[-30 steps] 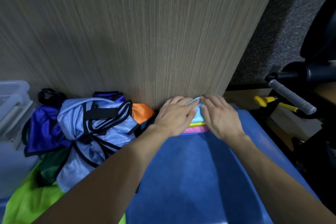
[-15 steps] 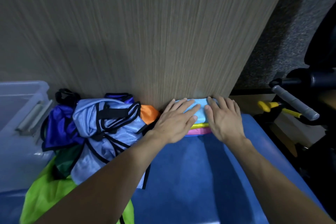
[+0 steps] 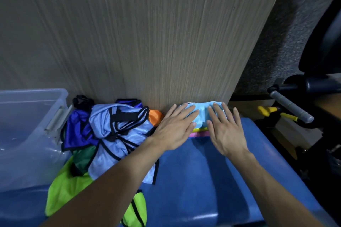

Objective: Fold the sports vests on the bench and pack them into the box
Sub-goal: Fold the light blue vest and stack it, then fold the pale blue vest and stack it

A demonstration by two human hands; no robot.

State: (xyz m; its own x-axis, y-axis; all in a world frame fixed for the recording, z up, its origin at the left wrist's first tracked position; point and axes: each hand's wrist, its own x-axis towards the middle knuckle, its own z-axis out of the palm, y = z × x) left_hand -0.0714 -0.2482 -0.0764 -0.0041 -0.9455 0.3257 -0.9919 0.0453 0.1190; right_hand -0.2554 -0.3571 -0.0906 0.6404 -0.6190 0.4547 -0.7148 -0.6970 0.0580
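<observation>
Both my hands lie flat, fingers straight and spread, on the folded light blue vest (image 3: 202,114). My left hand (image 3: 175,128) covers its left part, fingertips reaching the far edge; my right hand (image 3: 224,129) covers the right part. Neither hand pinches or curls round anything; palms down, pressing.

The light blue vest tops a small stack at the back of the blue bench (image 3: 212,171), hard against the wood-grain panel (image 3: 138,33). Under it a yellow edge (image 3: 198,129) and a pink edge (image 3: 199,134) of other folded vests show between my hands. How many more lie beneath, I cannot tell.

Left of my left forearm, an unfolded heap on the bench: a pale blue vest with black trim (image 3: 120,134) on top, a dark blue vest (image 3: 77,129) beside it to the left, a bit of orange vest (image 3: 155,115) at the back touching the panel, dark green fabric (image 3: 83,156) lower down, and a lime green vest (image 3: 68,186) at the near end, partly under my forearm.

The clear plastic box (image 3: 27,131) stands at the far left, just beside the heap, its grey handle (image 3: 54,120) facing the heap. Contents unclear through the plastic.

Off the bench's right end: a grey-gripped bar (image 3: 291,108) on a black frame, and a yellow part (image 3: 265,110) near it.
</observation>
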